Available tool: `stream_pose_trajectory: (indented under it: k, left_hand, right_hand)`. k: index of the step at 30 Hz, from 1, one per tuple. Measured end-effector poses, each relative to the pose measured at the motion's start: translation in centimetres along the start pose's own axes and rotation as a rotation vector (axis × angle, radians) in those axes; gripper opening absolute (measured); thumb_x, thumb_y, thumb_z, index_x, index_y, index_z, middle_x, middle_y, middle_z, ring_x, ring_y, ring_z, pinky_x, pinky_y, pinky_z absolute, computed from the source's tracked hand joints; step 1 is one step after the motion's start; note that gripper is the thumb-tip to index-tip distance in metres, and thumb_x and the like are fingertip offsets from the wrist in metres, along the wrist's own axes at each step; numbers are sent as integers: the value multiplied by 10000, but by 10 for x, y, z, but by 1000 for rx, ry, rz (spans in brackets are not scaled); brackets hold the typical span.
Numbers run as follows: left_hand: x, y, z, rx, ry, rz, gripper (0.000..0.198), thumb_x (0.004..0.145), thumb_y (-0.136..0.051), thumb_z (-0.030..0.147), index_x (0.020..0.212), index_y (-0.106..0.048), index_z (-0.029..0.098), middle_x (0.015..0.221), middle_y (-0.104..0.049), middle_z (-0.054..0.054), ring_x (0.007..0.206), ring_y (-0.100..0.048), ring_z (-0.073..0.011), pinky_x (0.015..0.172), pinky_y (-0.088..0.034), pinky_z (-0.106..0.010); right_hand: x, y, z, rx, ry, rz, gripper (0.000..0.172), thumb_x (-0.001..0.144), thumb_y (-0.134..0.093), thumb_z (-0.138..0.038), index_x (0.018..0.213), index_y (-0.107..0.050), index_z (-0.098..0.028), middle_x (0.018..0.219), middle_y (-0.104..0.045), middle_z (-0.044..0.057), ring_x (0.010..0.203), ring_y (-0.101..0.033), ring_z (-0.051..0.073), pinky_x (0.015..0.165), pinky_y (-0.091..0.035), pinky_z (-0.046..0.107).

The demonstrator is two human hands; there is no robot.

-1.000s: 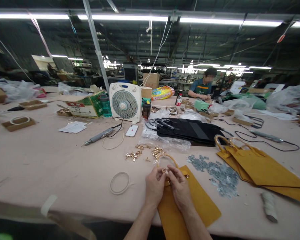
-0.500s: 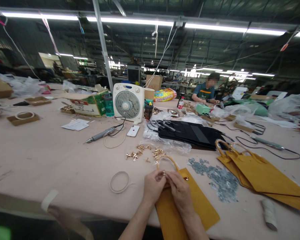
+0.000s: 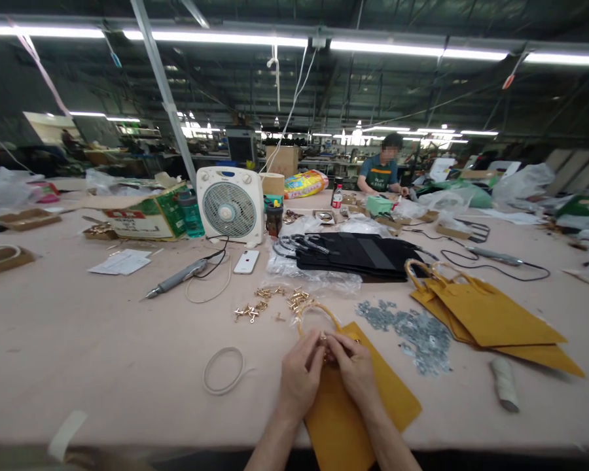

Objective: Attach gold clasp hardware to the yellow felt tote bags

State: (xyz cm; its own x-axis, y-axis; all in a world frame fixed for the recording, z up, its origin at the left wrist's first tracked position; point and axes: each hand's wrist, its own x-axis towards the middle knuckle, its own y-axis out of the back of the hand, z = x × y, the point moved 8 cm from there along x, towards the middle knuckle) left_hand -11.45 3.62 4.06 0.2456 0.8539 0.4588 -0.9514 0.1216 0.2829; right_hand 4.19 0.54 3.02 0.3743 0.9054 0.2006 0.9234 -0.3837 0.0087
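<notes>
A mustard-yellow bag panel (image 3: 338,428) with a looped handle (image 3: 328,313) lies at the table's front edge under my hands. My left hand (image 3: 297,379) is closed, thumb and fingertips pinching a small gold metal fitting (image 3: 323,337) over the panel's upper part. From the other side my right hand (image 3: 357,371) meets it, its fingertips closed at the same fitting. The fingers cover most of that piece. Beyond the handle lie loose gold fittings (image 3: 300,299). Many flat grey metal pieces (image 3: 425,341) are spread to the right of the panel.
More yellow bags (image 3: 500,314) are stacked at right, near a grey roll (image 3: 504,384). Black bags (image 3: 358,255) lie on plastic behind. A fan (image 3: 230,206), a phone (image 3: 246,261), a corded tool (image 3: 177,278) and a white coil (image 3: 224,371) stand or lie leftward. A co-worker (image 3: 380,171) sits across.
The view has swung right, so the table's things appear farther left. My hands stay together over the yellow panel, and the fingers now cover more of the gold fitting.
</notes>
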Motion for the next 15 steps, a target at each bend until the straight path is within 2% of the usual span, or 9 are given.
stream_pose_trajectory:
  k: [2,6,10,15]
  left_hand:
    - [-3,-6,0,-80,0,-44,378,992,-607,292,1364,-663,265,1341,-732,-72,1210,-718,-257,1056,-603,-412]
    - [-6,-14,-4,-266,61,-94,405,991,-627,335,1388,-610,260,1332,-736,-78,1179,-735,-250,1007,-632,-400]
    - [-4,-13,2,-236,32,-111,326,965,-683,359,1272,-684,252,1205,-782,-70,1080,-769,-241,951,-653,-380]
    - [-1,-8,5,-176,-10,-91,277,958,-707,359,1215,-719,255,1111,-783,-65,979,-766,-213,898,-655,-348]
  right_hand:
    - [2,3,4,74,-35,-29,370,886,-737,-580,962,-820,-227,792,-740,42,687,-652,199,658,-547,307]
    - [3,5,9,218,-103,-128,422,877,-742,-619,849,-732,-198,739,-667,7,644,-572,153,637,-486,268]
    - [2,3,14,327,-150,-206,430,882,-753,-612,808,-667,-198,724,-621,-12,639,-522,126,632,-434,241]
    - [-2,-6,16,459,-227,-276,348,907,-763,-541,847,-691,-205,759,-612,-21,651,-512,109,644,-428,229]
